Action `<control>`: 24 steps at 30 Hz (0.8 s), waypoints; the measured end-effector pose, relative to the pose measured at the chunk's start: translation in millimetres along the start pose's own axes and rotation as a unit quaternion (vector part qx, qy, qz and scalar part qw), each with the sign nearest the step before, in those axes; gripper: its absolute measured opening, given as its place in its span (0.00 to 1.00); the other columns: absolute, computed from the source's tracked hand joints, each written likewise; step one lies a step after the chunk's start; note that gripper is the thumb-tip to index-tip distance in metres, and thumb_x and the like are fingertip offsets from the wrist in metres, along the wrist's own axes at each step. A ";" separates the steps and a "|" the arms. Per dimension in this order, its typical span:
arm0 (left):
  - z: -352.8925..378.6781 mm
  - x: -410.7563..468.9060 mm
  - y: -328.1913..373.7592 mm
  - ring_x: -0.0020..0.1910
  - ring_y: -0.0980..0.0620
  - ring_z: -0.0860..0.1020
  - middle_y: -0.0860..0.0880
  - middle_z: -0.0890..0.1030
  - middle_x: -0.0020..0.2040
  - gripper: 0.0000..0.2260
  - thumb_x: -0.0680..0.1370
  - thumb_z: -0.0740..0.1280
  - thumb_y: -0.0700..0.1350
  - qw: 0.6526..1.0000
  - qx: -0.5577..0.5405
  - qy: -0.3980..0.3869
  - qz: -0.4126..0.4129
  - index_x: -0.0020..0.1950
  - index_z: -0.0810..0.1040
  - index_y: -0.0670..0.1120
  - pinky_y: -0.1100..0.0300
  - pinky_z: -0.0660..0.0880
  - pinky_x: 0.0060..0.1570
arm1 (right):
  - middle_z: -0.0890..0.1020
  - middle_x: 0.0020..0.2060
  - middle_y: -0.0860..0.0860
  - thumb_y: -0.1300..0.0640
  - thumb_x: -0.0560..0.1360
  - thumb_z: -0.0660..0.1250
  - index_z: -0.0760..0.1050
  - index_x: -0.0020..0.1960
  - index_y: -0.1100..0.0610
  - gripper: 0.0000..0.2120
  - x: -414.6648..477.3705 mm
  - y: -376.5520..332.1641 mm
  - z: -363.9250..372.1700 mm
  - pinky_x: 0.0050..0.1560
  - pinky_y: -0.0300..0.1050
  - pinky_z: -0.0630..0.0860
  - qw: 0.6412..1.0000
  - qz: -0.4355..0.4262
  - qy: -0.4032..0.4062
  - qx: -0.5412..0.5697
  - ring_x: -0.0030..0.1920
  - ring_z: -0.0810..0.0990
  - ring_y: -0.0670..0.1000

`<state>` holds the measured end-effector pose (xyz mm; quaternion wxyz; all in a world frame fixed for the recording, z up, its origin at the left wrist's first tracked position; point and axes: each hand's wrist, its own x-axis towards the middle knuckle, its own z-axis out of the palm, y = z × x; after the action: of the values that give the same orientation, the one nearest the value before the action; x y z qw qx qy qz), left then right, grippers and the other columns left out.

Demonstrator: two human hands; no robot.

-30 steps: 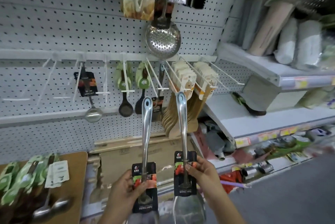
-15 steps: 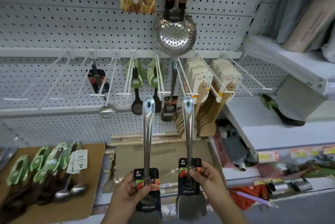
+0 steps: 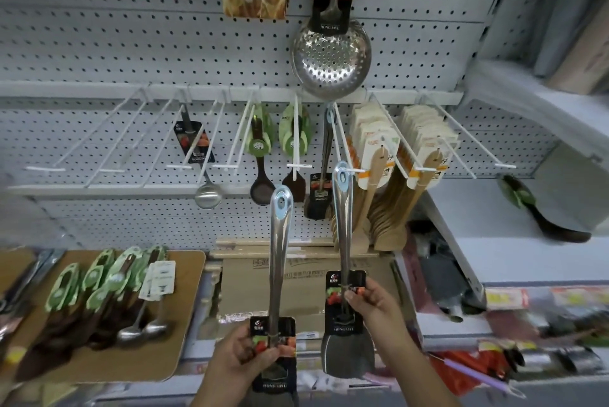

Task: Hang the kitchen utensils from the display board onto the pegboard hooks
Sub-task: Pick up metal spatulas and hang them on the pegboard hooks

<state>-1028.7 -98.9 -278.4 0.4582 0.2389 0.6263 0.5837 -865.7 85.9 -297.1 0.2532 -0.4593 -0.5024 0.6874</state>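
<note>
Two steel spatulas with black label cards are raised in front of the white pegboard point(image 3: 131, 44), one in each of my hands. At the lower left of the frame, the brown wooden display board point(image 3: 188, 275) carries green-carded ladles point(image 3: 95, 278) that are not yet hung.

At lower centre, my left hand point(image 3: 237, 354) pinches the first spatula point(image 3: 280, 242) at its card, with the thumb over the front. Its handle points up, and its blue-rimmed hanging hole is short of any hook.

Just right of it, my right hand point(image 3: 372, 304) pinches the second spatula point(image 3: 342, 209) at its card as well. That spatula's hole sits at the tip of a white wire hook point(image 3: 357, 170) in the middle of the frame. I cannot tell whether the tip has gone through.

I judge the step in hand to be threading this second spatula. Next I should slide it back along the wire and let go. Then the first spatula's hole needs lining up with the same hook or a free one.
</note>
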 end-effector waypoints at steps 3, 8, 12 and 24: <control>-1.0 2.5 -4.2 0.43 0.41 0.85 0.57 0.86 0.39 0.16 0.70 0.70 0.25 1.000 0.001 -0.004 -0.016 0.54 0.75 0.38 0.45 0.80 0.54 | 0.87 0.44 0.56 0.67 0.77 0.67 0.80 0.54 0.59 0.08 13.2 0.8 1.3 0.39 0.47 0.81 1.000 -0.004 0.006 0.009 0.45 0.86 0.55; -1.8 7.0 -11.6 0.50 0.38 0.84 0.35 0.85 0.48 0.21 0.70 0.72 0.30 0.997 -0.012 -0.044 -0.054 0.62 0.73 0.35 0.47 0.78 0.57 | 0.87 0.45 0.55 0.68 0.78 0.67 0.80 0.56 0.57 0.10 39.5 -1.3 9.2 0.40 0.48 0.82 1.000 -0.003 0.009 0.026 0.46 0.86 0.56; 1.1 11.3 -18.4 0.48 0.39 0.84 0.35 0.85 0.46 0.20 0.70 0.73 0.30 0.997 -0.015 -0.055 -0.057 0.61 0.75 0.37 0.55 0.80 0.51 | 0.87 0.47 0.56 0.68 0.78 0.66 0.80 0.58 0.58 0.11 57.0 -3.0 15.3 0.40 0.47 0.82 0.999 -0.005 0.001 0.033 0.47 0.86 0.55; 5.3 19.9 -19.2 0.51 0.33 0.82 0.30 0.82 0.50 0.20 0.71 0.71 0.29 0.995 -0.042 -0.082 -0.045 0.62 0.73 0.33 0.47 0.80 0.52 | 0.85 0.50 0.56 0.60 0.80 0.65 0.79 0.55 0.57 0.06 117.0 -30.7 25.5 0.43 0.49 0.83 1.000 -0.015 0.015 -0.009 0.50 0.85 0.56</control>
<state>-1028.9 -83.5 -302.0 0.5433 0.2383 0.5719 0.5666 -944.3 180.2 -311.0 0.2667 -0.4644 -0.5116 0.6719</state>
